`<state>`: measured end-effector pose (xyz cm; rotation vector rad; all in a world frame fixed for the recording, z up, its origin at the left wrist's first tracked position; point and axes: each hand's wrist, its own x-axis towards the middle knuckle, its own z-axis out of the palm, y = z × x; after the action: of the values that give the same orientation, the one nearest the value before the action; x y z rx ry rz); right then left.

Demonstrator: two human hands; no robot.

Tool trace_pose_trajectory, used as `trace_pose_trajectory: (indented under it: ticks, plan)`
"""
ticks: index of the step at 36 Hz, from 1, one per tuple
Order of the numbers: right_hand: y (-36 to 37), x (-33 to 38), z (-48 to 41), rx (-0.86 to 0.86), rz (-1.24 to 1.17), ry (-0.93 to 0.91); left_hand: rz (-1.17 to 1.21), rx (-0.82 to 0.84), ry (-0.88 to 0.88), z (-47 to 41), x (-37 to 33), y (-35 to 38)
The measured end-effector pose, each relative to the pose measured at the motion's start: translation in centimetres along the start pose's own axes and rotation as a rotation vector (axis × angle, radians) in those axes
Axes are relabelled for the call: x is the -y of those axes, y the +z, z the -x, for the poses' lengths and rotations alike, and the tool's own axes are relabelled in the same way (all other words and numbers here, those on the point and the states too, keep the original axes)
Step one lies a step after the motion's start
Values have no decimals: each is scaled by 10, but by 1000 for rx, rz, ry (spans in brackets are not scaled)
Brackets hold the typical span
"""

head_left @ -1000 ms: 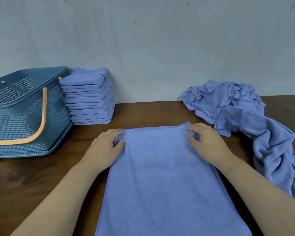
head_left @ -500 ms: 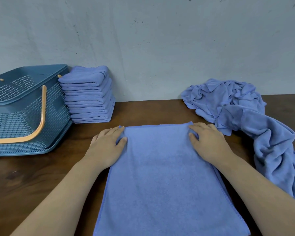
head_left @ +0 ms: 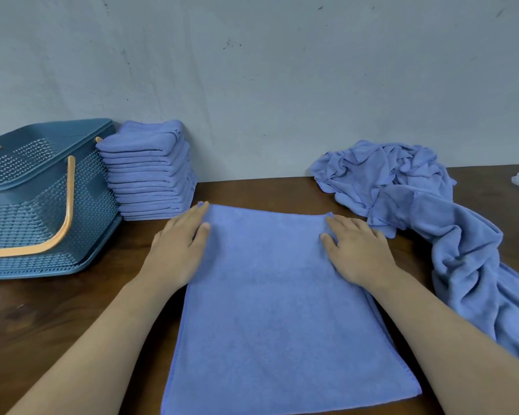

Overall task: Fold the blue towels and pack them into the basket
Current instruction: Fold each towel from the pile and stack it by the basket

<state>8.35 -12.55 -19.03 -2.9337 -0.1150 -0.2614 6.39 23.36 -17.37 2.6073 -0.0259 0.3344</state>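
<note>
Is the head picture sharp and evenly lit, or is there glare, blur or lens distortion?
Head view: even light, no glare; soft shadows darken the table beside the flat towel, which looks sharp; the wide-angle lens skews the basket at the left edge.

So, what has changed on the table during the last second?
Both hands let go of the far corners: the left hand and the right hand uncurled from a pinch, slid slightly forward and now press flat on the spread towel. The basket, the folded stack and the crumpled pile stayed put.
</note>
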Motion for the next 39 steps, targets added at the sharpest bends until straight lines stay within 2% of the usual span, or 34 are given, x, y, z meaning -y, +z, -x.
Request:
trace_pose_trajectory:
  ticks: [4, 6, 15, 18, 20, 23, 25, 27, 31, 33, 36, 39]
  plan:
    - [0, 1, 0, 0, 10, -4, -213, 159, -41, -5, -1, 10]
    - [-1, 1, 0, 6, 7, -3, -233, 213, -58, -5, 4, 14]
    - [0, -2, 0, -5, -32, -8, -283, 235, -31, -7, 2, 3]
    - [0, -3, -1, -10, -51, -8, -329, 154, -7, -2, -7, -1]
    - [-1, -3, -1, -14, -75, -9, -282, 100, 4, 5, -14, -2]
    - [-9, -3, 1, -49, -152, -4, -121, 110, 13, 20, -26, 3]
    - [-18, 2, 6, -119, -151, -55, -125, 153, 44, 33, -31, 13]
    - [-27, 14, 17, -135, -151, -182, -155, 201, 54, 44, -31, 25]
    - [-29, 49, 49, 165, -187, -523, -201, 248, 47, 45, -29, 30]
    - [-21, 60, 61, 298, -162, -619, -231, 276, 52, 45, -29, 29]
    - [-14, 62, 62, 387, -131, -622, -282, 340, 47, 46, -28, 26]
    - [-14, 50, 50, 395, -93, -521, -309, 365, 31, 44, -28, 22]
